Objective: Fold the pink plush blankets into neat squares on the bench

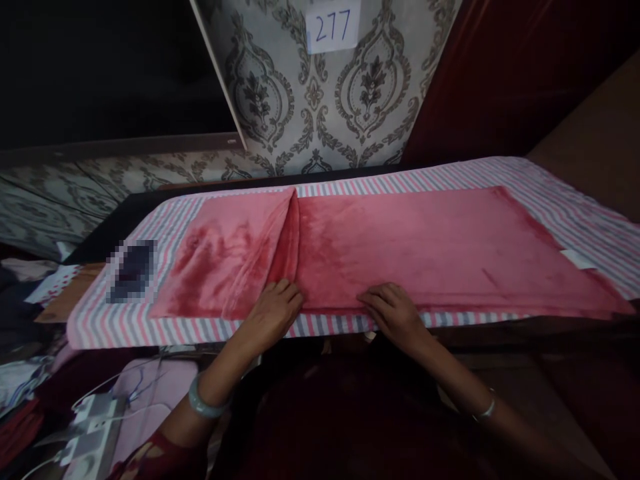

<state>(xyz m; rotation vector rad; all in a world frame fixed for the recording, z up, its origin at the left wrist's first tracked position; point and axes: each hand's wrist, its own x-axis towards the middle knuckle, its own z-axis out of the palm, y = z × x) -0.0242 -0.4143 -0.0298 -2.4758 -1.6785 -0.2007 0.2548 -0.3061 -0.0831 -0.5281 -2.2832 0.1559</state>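
A plush pink blanket [425,247] lies folded into a long strip on a striped cloth. Its left part is turned over, so a loose folded edge [283,233] stands up slightly near the middle. My left hand [277,305] is closed on the front of that folded edge, with the fingers curled over it. To the right, my right hand [395,315] grips the blanket's front edge; the fingers are bent together and the thumb is partly hidden. A small white tag [577,259] shows at the blanket's right end.
The striped cloth [200,330] covers the long table. A pixelated dark object [131,270] lies at its left end. Power strips [95,433] with cables sit at the lower left, beside piled clothes [20,380]. Behind stand a patterned wall [315,127] and a dark screen [110,73].
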